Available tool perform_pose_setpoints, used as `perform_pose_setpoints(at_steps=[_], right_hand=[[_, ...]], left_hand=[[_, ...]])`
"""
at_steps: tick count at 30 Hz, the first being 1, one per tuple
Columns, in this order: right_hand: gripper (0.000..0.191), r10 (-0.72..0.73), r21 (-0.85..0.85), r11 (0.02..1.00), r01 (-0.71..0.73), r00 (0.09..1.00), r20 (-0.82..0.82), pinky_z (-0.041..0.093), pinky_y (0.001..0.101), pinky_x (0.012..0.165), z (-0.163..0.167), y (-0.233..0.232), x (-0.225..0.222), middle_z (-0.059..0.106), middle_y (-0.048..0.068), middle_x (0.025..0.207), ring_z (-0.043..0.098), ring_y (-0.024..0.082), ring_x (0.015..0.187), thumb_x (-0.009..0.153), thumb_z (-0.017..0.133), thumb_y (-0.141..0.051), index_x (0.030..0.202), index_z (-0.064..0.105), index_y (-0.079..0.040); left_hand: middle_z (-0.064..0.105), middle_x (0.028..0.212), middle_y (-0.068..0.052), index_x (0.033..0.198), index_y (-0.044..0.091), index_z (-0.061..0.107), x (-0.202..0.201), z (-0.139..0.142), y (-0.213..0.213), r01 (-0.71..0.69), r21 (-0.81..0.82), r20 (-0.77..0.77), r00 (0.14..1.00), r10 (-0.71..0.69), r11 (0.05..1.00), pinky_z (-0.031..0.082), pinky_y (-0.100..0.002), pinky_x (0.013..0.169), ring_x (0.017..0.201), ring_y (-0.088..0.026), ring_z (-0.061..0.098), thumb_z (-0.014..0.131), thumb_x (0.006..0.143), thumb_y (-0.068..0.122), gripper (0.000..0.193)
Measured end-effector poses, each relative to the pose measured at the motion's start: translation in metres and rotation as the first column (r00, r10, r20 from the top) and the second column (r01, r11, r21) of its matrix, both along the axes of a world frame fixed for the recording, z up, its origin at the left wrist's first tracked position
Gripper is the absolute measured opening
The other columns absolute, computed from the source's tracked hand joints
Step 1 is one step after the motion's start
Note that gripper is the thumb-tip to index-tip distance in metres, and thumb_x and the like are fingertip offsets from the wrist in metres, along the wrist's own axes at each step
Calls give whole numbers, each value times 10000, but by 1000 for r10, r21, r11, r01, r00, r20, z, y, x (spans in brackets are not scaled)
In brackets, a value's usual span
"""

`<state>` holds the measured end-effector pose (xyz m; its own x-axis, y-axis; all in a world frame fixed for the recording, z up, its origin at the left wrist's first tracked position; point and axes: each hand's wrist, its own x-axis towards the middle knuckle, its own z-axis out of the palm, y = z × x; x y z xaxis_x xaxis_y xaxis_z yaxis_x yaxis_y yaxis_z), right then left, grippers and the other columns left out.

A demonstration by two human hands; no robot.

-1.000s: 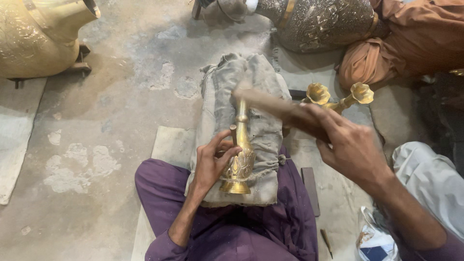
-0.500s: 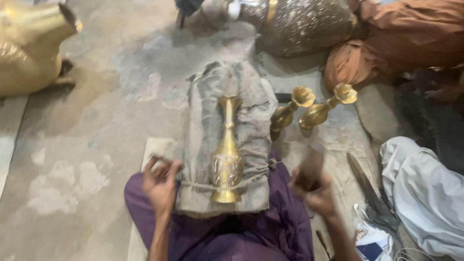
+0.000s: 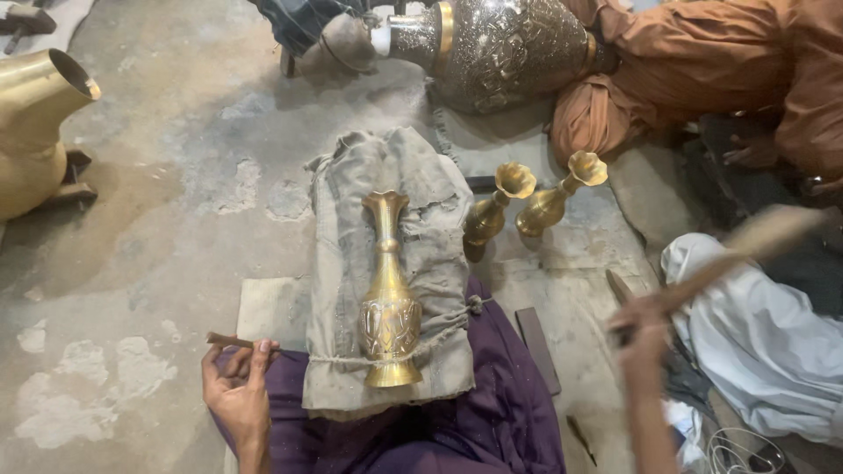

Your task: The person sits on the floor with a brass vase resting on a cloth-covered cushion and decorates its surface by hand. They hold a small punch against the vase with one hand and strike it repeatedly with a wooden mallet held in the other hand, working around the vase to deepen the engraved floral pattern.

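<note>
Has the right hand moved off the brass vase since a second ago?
Yes. The right hand with its wooden stick has swung rightward, away from the brass vase on the padded cloth.

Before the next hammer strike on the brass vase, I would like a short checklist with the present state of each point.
1. Brass vase lies along the cloth pad, under its string: ok.
2. Left hand holds thin tool, tip off the vase: not ok.
3. Right hand grips wooden mallet, raised: ok, blurred.
4. Two spare vases lie apart from the pad: ok.
5. String tightness: cannot tell.
</note>
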<state>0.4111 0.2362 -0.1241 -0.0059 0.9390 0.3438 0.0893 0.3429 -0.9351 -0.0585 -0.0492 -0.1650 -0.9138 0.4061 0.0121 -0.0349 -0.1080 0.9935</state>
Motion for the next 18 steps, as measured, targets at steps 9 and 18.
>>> perform_pose_setpoints(at_steps=[9, 18], right_hand=[[281, -468, -533, 839, 110, 646, -604, 413, 240, 583, 108, 84, 118, 392, -73, 682, 386, 76, 586, 1043, 640, -167, 823, 465, -182], [384, -278, -568, 816, -105, 790, -546, 347, 213, 486, 121, 96, 103, 379, -90, 680, 353, 52, 519, 1074, 650, -103, 806, 393, -199]], left_hand=[[710, 1034, -233, 1390, -80, 421, -9, -3, -7, -23, -42, -7, 1000, 22, 999, 639, -365, 837, 931, -245, 738, 697, 964, -42, 509], [719, 1013, -229, 1397, -82, 430, -7, 4, -2, -2, -39, 12, 1000, 3, 999, 647, -365, 825, 920, -245, 736, 705, 959, -33, 520]])
